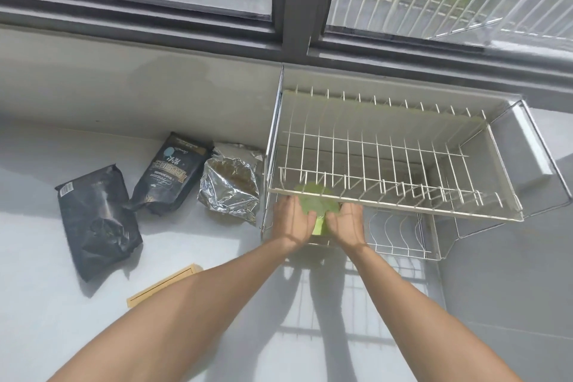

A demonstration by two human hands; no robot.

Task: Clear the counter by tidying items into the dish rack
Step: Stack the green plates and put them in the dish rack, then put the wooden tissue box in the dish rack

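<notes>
A two-tier white wire dish rack (397, 205) stands on the counter at the right, under the window. Both my hands reach into its lower tier at the left end. My left hand (293, 220) and my right hand (347, 222) press from either side on a pale green item (317, 208), which sits partly under the upper tier's front rail. What the green item is cannot be told. The upper tier holds nothing that I can see.
On the counter left of the rack lie a crumpled silver foil bag (231, 186), an upright-leaning black printed bag (172, 174) and a flat black bag (99, 220). A thin wooden piece (164, 288) lies beside my left forearm. A window sill runs behind.
</notes>
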